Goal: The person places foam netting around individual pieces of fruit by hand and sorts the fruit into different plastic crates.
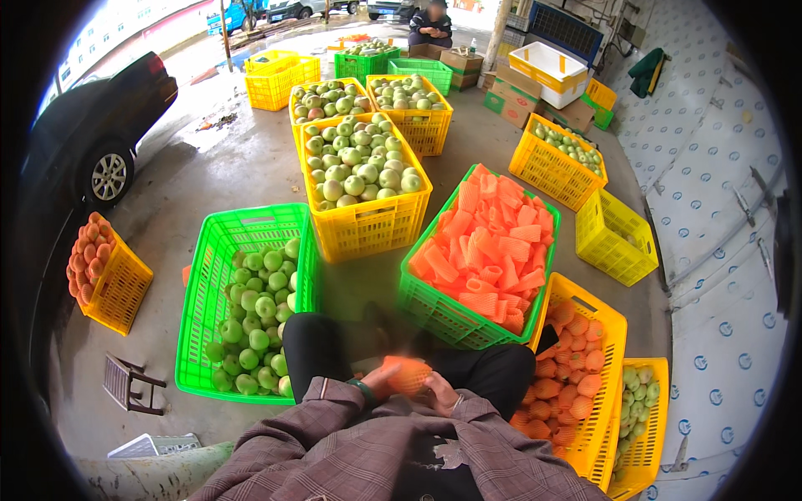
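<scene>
Between my hands, over my lap, is a fruit in an orange foam net sleeve (pixel 410 376). My left hand (pixel 380 379) grips its left end; my right hand (pixel 442 394) holds its right side. To the left, a green plastic crate (pixel 203 250) holds loose green apples (pixel 258 307). A second green crate (pixel 451 325), in front and to the right, is heaped with empty orange foam net sleeves (pixel 495 244). Beside my right leg, a yellow crate (pixel 611 313) holds fruit in orange foam sleeves (pixel 564 376). A dark object, perhaps a phone, lies near my right knee.
Ahead stands a yellow crate (pixel 369 228) full of apples, with more crates behind it. Further yellow crates (pixel 557 175) line the right side. At the left are a crate of sleeved fruit (pixel 122 288), a small stool (pixel 133 383) and a dark vehicle (pixel 113 125). A person (pixel 431 28) sits far ahead.
</scene>
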